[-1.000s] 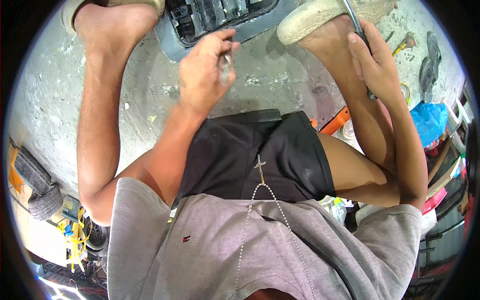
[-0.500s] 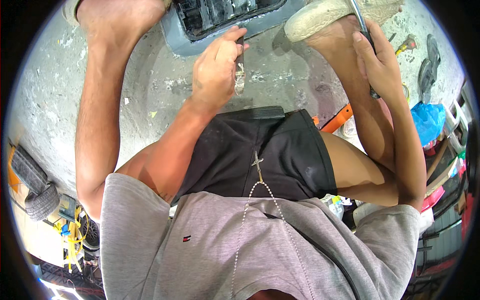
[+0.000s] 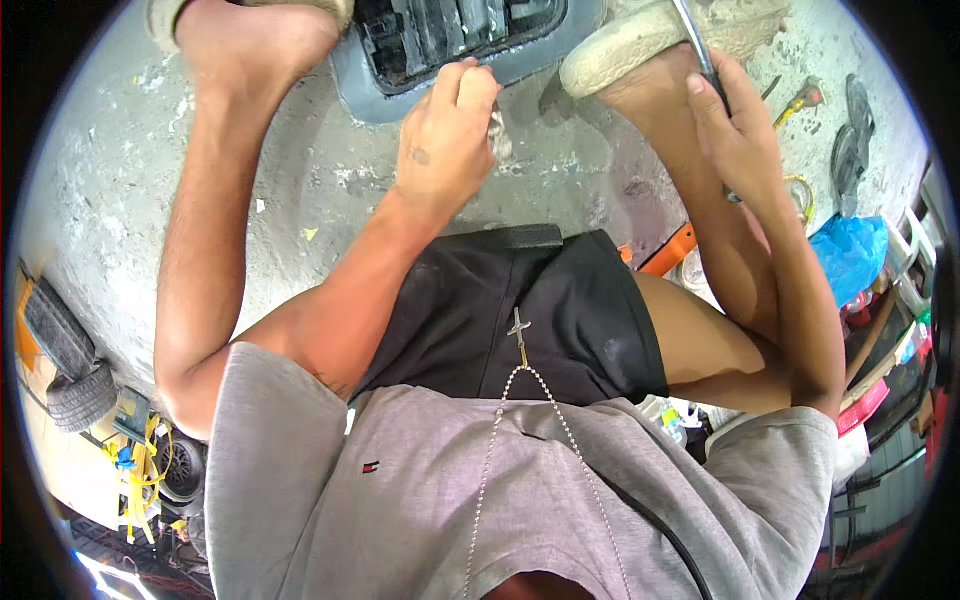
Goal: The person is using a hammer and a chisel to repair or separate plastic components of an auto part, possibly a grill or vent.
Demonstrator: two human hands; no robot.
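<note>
My left hand (image 3: 445, 140) is closed on a short, paint-stained flat tool (image 3: 500, 135), mostly hidden behind its fingers. Its knuckles are just below the near rim of a grey moulded part (image 3: 390, 105), which has a black slotted middle and lies on the floor between my feet; whether they touch I cannot tell. My right hand (image 3: 732, 130) grips a metal bar (image 3: 689, 25) with a dark lower section, held upright beside my right ankle and cream sandal (image 3: 615, 55).
Right of my leg lie a yellow-handled tool (image 3: 800, 98), dark flat pieces (image 3: 852, 145) and a blue plastic bag (image 3: 840, 260). An orange tool (image 3: 668, 250) lies beside my shorts. At the left rim are tyres (image 3: 80, 400), a wheel (image 3: 182, 470) and yellow strips (image 3: 145, 490).
My left hand has moved to the right and turned, so the tool is more hidden behind it. My right hand still holds the bar and has shifted only slightly.
</note>
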